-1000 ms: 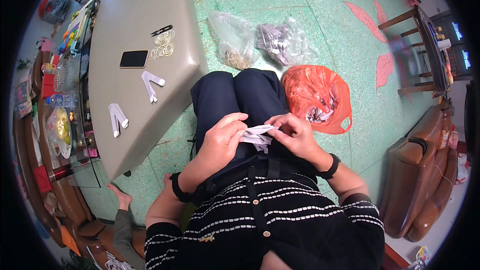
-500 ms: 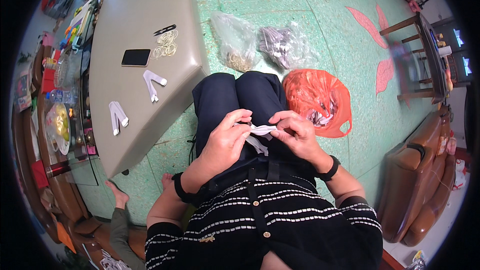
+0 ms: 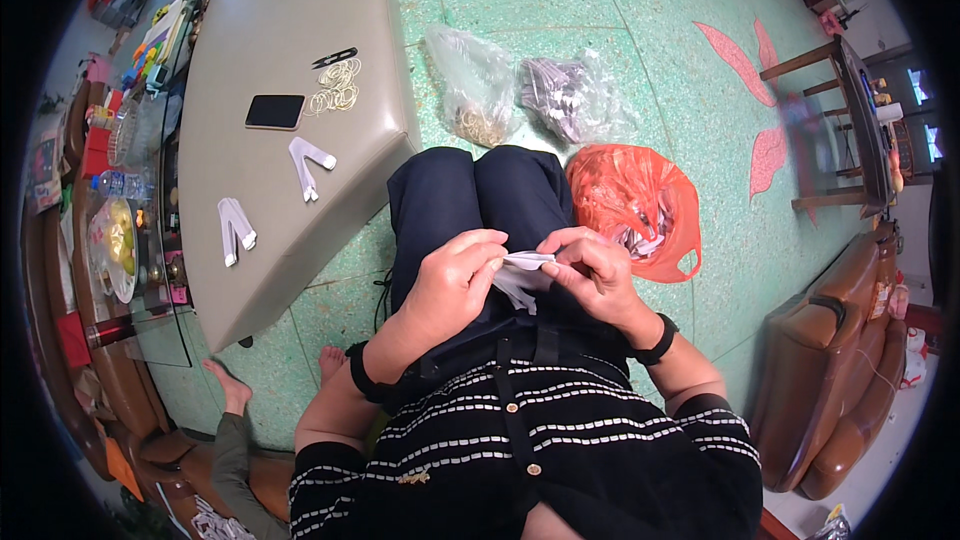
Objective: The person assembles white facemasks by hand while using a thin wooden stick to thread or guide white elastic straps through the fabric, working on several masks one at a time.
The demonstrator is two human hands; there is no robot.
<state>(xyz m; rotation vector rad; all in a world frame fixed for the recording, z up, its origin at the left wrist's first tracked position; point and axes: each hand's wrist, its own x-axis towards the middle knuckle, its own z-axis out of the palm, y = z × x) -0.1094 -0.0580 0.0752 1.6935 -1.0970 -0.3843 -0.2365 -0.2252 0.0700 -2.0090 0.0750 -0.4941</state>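
Over my lap, a white fabric strip (image 3: 522, 262) is stretched between my two hands, with a loose part hanging below. My left hand (image 3: 448, 285) pinches one end between thumb and fingers. At the other end, my right hand (image 3: 592, 275) grips it the same way. On the grey padded bench (image 3: 300, 0) to the left lie two similar strips, a nearer folded strip (image 3: 235, 230) and a farther folded strip (image 3: 310, 165), each bent into a V. Beyond them are a dark phone (image 3: 275, 112), a heap of pale rubber bands (image 3: 335, 90) and black thread snips (image 3: 335, 58).
A red plastic bag (image 3: 630, 190) holding fabric pieces stands by my right knee. Ahead on the green floor sit a clear bag of rubber bands (image 3: 475, 90) and a clear bag of grey-white strips (image 3: 570, 95). A brown armchair (image 3: 825, 370) is at right; another person's leg (image 3: 235, 440) shows lower left.
My fingers have shifted slightly on the strip, and its middle now looks spread flatter. The view has moved a little; the things on the bench and floor stay in place.
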